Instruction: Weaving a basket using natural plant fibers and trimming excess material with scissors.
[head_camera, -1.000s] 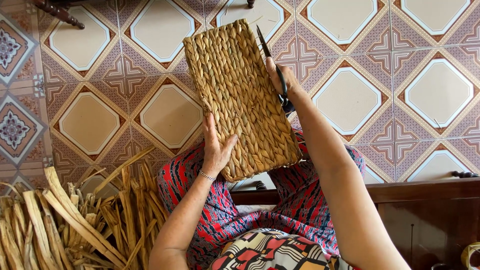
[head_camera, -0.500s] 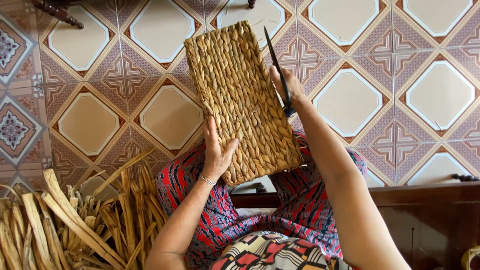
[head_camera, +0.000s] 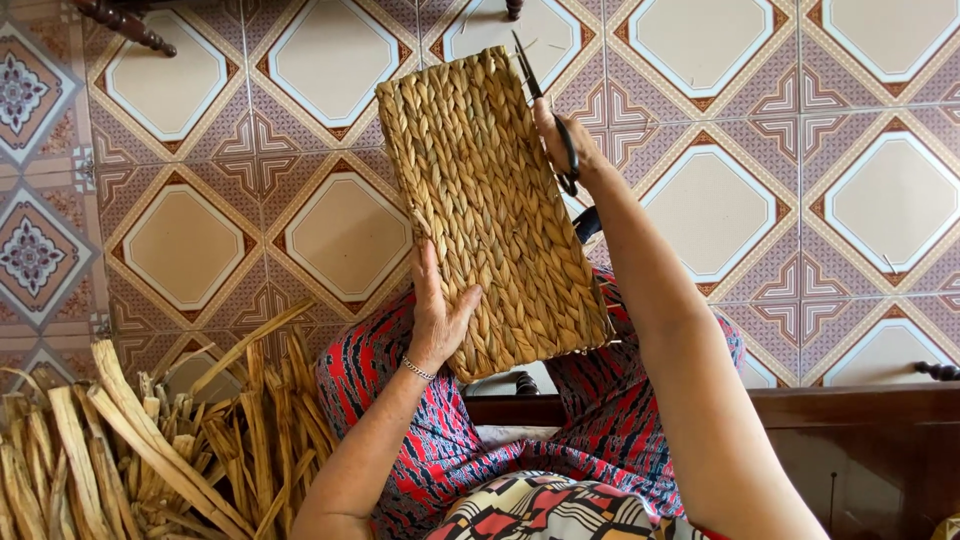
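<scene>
- One woven straw panel, rectangular, held tilted above the lap and the patterned tile floor.
- Left hand grips the panel's lower left edge, fingers closed on it.
- Right hand holds black scissors, blades at the panel's upper right edge.
- Dried straw strips lie piled lower left.

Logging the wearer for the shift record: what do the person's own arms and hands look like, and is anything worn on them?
Both arms are bare from the elbow down, with no sleeves or gloves showing. The left hand has a thin silver chain bracelet at the wrist. The right hand shows no ring, watch or bracelet that I can make out. No markings are visible on either arm.
</scene>
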